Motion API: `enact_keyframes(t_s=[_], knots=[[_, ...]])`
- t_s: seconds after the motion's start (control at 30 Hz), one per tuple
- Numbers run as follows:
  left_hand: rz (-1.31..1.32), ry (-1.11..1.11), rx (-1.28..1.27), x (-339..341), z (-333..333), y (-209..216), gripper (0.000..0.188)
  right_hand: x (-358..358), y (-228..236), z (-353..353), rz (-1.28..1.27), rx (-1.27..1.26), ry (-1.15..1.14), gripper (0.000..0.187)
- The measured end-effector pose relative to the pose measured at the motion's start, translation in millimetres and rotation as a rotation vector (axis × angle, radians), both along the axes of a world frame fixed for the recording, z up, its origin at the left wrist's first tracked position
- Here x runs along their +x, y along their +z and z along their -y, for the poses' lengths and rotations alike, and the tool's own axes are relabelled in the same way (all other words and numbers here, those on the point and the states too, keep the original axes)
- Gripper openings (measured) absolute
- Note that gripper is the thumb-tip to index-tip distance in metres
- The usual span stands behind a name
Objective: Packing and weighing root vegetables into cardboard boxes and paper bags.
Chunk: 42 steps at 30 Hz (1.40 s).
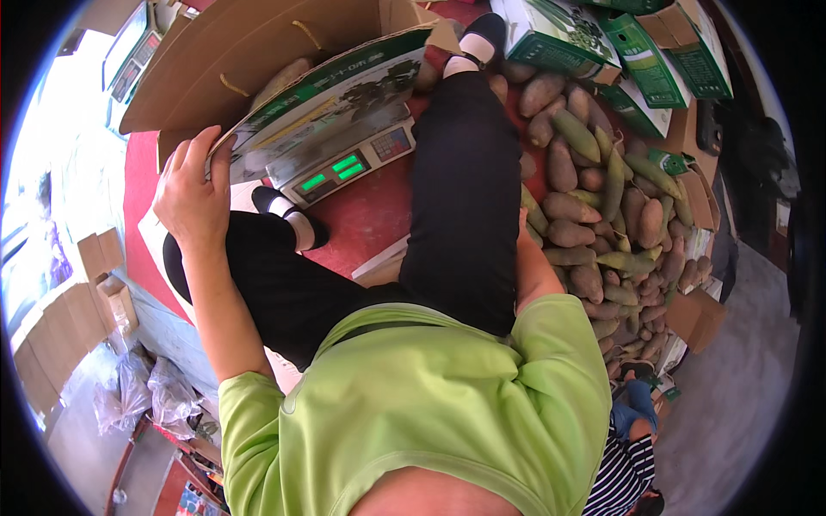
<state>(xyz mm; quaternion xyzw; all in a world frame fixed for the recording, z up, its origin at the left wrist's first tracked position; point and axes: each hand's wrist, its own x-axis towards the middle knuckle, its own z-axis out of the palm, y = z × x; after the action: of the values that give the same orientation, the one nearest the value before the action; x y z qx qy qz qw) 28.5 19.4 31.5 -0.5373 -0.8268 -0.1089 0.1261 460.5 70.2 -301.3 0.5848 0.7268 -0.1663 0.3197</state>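
Note:
At the upper left, my left hand (pixel 194 185) has its fingers hooked over the near left edge of an open cardboard box (pixel 331 107) with a green and white printed side. The box stands tilted on a digital scale (pixel 348 168) with lit green displays. A brownish root vegetable (pixel 282 82) shows inside, near the cord loops; the rest of the contents is hidden. My right hand (pixel 524 230) is mostly hidden behind my right leg, beside a heap of reddish-brown root vegetables (pixel 564 163) and long green radishes (pixel 575 135). Its fingers cannot be made out.
Green and white cartons (pixel 568 43) stand beyond the heap. A second scale (pixel 133 64) is at the far left. Plastic bags (pixel 172 396) lie lower left, near folded cardboard (pixel 60 344). Another person in a striped top (pixel 619 473) is at the lower right. Red matting (pixel 370 211) lies beneath.

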Motion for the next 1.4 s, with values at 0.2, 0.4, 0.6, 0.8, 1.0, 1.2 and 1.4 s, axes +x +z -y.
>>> enact_keyframes(t_s=[0.2, 0.4, 0.6, 0.8, 1.0, 1.2, 1.4], knots=[[0.004, -0.048, 0.025, 1.4, -14.6, -2.1, 0.017, 54.1, -69.7, 9.4, 0.016, 0.049, -0.114, 0.031], [-0.018, -0.052, 0.016, -5.5, 5.0, 1.6, 0.018, 32.7, 8.8, 15.8, -0.370, 0.217, -0.184, 0.036], [0.013, -0.088, 0.016, -3.1, -1.7, 3.5, 0.019, 66.1, 66.8, -25.2, -0.757, 0.405, -0.580, 0.041], [0.022, -0.110, 0.021, -4.2, 3.3, 3.9, 0.020, -2.4, 214.4, -91.0, -1.178, 0.708, -0.377, 0.039], [0.010, -0.137, 0.034, -1.5, 2.0, 5.4, 0.020, -96.8, 376.5, -123.3, -1.711, 0.869, -0.040, 0.037], [-0.014, -0.136, 0.034, -3.3, 7.5, 4.1, 0.019, -220.3, 417.4, -119.5, -2.079, 0.654, 0.242, 0.041], [0.012, -0.154, 0.022, -5.3, 5.3, 2.9, 0.018, -270.7, 389.9, -108.2, -1.353, 0.914, 0.774, 0.039]])
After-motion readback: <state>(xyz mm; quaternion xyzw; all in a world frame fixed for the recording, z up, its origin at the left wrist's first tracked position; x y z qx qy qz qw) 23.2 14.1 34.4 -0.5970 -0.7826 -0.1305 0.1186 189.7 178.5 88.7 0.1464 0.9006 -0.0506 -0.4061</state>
